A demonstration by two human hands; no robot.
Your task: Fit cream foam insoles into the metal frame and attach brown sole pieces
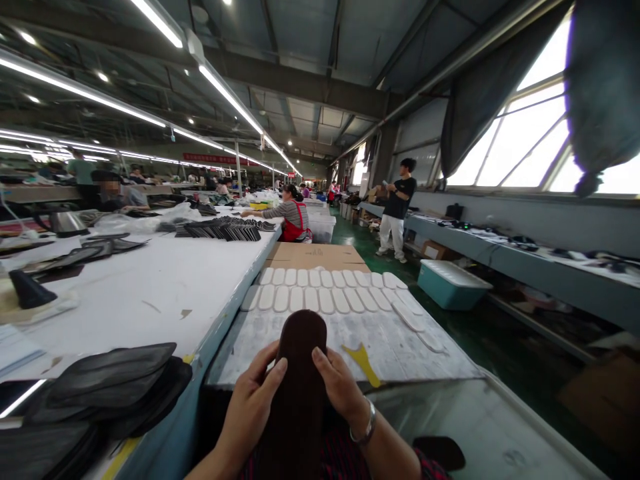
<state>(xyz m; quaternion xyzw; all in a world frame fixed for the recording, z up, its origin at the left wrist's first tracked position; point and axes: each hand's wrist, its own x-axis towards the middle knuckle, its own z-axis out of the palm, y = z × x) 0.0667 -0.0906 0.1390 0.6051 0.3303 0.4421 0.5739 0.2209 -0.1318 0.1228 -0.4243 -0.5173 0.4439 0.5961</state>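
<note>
A long dark brown piece with a rounded end (pixel 301 373), perhaps leather, stands tilted in front of me. My left hand (pixel 257 393) grips its left edge, thumb on the near face and fingers behind. On the opposite edge my right hand (pixel 340 387) is closed in the same way, with a silver bangle on the wrist. Beyond the brown piece lies a board (pixel 300 333) bearing rows of white oval pads (pixel 326 300). A yellow notched spreader (pixel 364 363) rests on the board just past my right hand. The lower end of the brown piece merges with dark clothing.
Stacked black pieces (pixel 115 387) lie on the white table (pixel 165 287) at left. Farther along are fanned dark pieces (pixel 220 228) and a kettle (pixel 65 222). A co-worker in a red apron (pixel 296 220) sits ahead; another person (pixel 397 207) stands right of a teal bin (pixel 453 283).
</note>
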